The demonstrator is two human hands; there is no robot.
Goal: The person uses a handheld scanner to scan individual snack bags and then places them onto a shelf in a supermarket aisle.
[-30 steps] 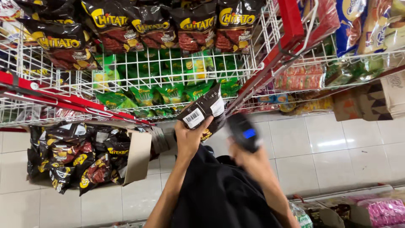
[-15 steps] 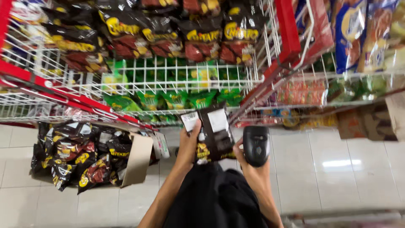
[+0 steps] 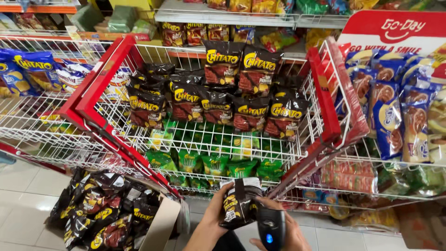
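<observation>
Snack bag (image 3: 239,202), black with yellow and red print and a pale label at its top, sits low in the view, gripped by the left hand (image 3: 216,209) from its left side. Beside it the right hand (image 3: 288,230) is wrapped around a black handheld scanner (image 3: 271,228) showing a small blue light. Above them a red-framed wire basket (image 3: 100,88) holds rows of matching black bags, with green packets (image 3: 204,162) on the tier below. A cardboard box (image 3: 160,223) on the floor at left holds more black bags.

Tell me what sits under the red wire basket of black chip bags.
Under the red basket, a lower wire shelf holds green snack bags. Their back rows are covered by the black chip bags above.
</observation>
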